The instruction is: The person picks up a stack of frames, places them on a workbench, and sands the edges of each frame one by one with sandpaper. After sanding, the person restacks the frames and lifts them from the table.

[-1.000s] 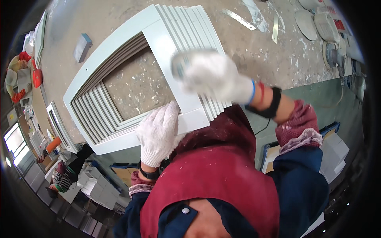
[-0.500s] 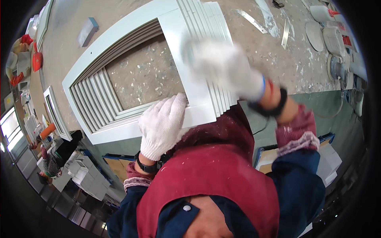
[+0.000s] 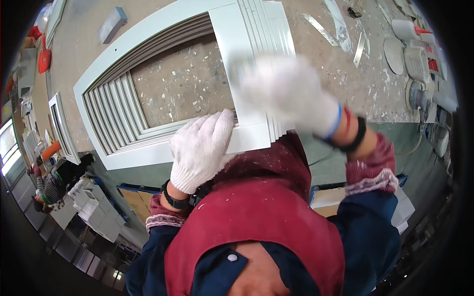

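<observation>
A stack of white, arch-edged frames (image 3: 228, 37) with stepped, nested edges lies on the worktable in front of me. My left hand (image 3: 200, 148), in a white knitted glove, grips the near rail of the top frame, fingers laid over it toward the opening. Above the frame's right-hand rail is my right hand (image 3: 291, 91), gloved too and smeared by motion. A pale blurred patch shows at its fingertips; whether it holds something there is hidden. Black bands circle both wrists.
A grey block (image 3: 112, 24) lies at the far left, near a red scoop-like tool (image 3: 44, 55). Metal strips (image 3: 320, 29), a white bottle (image 3: 405, 29) and a round sander-like tool (image 3: 417, 94) lie to the right. A narrow white frame (image 3: 64, 129) stands left; another person (image 3: 52, 185) is beyond.
My right hand has shifted slightly right and toward me, still blurred over the right-hand rail. My left hand keeps its place on the near rail. The whole view has shifted a little.
</observation>
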Demonstrator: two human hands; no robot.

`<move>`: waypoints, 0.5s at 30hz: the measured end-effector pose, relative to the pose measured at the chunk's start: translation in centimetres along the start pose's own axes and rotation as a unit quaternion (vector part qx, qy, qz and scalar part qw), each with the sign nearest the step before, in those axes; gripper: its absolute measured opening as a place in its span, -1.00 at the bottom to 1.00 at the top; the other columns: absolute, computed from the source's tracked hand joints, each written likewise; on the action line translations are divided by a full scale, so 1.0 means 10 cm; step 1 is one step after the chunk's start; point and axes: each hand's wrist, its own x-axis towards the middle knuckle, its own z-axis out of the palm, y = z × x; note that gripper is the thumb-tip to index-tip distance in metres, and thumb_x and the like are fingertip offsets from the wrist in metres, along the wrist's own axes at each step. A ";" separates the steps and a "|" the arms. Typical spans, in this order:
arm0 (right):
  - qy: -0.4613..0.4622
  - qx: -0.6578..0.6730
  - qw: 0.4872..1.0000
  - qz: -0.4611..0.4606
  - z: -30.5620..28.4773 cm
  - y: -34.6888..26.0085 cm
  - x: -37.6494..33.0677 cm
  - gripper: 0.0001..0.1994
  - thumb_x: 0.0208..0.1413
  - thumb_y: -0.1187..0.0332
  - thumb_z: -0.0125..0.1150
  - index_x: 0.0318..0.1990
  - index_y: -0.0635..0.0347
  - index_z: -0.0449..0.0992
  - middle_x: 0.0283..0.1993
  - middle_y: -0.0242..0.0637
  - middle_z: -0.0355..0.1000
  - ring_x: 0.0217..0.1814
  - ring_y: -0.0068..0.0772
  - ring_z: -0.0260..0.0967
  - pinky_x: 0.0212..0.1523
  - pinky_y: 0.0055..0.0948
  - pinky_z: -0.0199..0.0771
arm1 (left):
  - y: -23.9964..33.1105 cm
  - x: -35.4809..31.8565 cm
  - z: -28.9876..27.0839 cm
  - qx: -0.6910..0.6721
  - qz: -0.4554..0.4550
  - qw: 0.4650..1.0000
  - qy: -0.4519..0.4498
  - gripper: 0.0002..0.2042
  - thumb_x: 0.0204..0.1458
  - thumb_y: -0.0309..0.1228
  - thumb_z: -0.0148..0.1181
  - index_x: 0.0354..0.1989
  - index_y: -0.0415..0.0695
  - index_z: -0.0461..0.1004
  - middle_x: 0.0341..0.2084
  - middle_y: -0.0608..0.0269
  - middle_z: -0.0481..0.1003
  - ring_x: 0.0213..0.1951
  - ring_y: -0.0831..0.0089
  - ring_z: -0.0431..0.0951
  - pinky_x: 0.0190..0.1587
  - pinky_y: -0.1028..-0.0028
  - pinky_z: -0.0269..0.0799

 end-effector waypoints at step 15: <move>-0.039 0.025 0.999 -0.002 0.08 0.00 0.12 -0.86 -0.05 0.22 0.20 -0.45 0.05 0.52 -0.43 -0.28 0.47 -0.43 -0.28 0.48 -0.46 -0.23 0.49 | -0.04 -0.03 0.00 -0.002 0.021 1.000 0.011 -0.52 -0.20 -0.34 0.25 -0.04 -0.24 0.38 -0.33 0.15 0.51 -0.27 0.20 0.57 -0.25 0.31 0.49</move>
